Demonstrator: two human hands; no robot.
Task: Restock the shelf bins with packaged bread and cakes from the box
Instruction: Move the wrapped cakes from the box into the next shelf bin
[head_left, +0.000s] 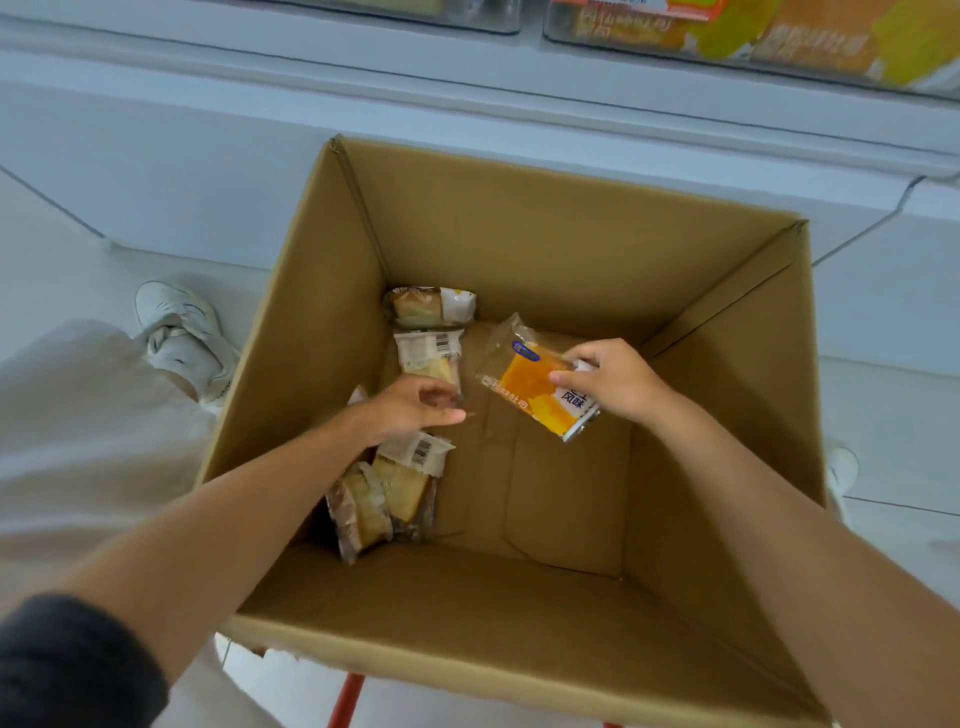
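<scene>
I see the cardboard box (519, 218) over white floor (78, 249), shelf bins (727, 36) beyond. Inside it, my right hand (618, 382) pinches the orange bread packet (530, 387), long axis slanting far-left to near-right; my left hand (410, 408) is loosely spread.

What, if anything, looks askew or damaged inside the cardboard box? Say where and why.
Nothing looks torn or spilled. The cake packets along the left wall of the box lie jumbled: some barcode-up, one tipped on edge. The right hand pinches an orange packet.
</scene>
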